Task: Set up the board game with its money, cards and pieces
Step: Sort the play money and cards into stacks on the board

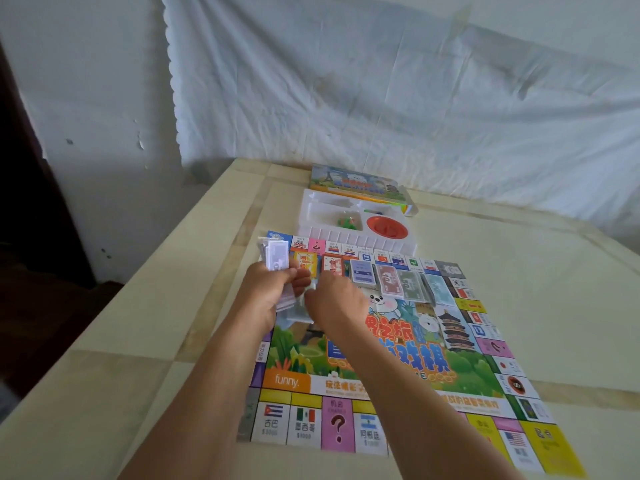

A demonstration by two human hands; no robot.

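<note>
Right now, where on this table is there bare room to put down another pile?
The table is bare right of the board and the white tray, and again left of the board. The board's far edge is crowded: a row of stacks, and the left hand, holding a bundle of notes, next to the right hand.

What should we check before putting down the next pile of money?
1. Board lies open and flat on the table: ok.
2. Left hand grips the stack of notes: ok.
3. Right hand pinches just one bundle: cannot tell, its fingers hide it.
4. Piles on the board stand in a neat row, like the red notes: ok.
5. Free spot for the next pile: cannot tell, the hands cover that part.
6. Green pieces set out on the board: not ok, they lie in the white tray.
</note>
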